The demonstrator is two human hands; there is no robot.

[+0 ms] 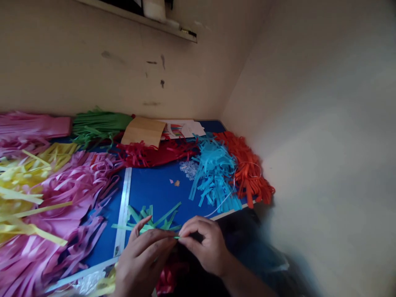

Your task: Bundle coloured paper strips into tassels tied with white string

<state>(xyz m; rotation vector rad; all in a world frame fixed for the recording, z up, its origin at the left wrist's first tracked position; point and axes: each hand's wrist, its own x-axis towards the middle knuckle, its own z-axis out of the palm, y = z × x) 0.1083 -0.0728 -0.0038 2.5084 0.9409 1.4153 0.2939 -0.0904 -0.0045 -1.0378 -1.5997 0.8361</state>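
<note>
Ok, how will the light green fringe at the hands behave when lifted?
The light green fringe may be slightly springy: its strips splay fairly straight. It's probably light, as those strips look thin. It could snag, since its loose ends point several ways.

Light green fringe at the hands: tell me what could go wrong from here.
The light green fringe has thin, splayed strips that might tear where the right hand seems to pinch it beside the left hand. The white string runs across the light blue fringe to the orange fringe and could snag in their strips. The orange fringe lies at the edge of the blue table and might slip off.
</note>
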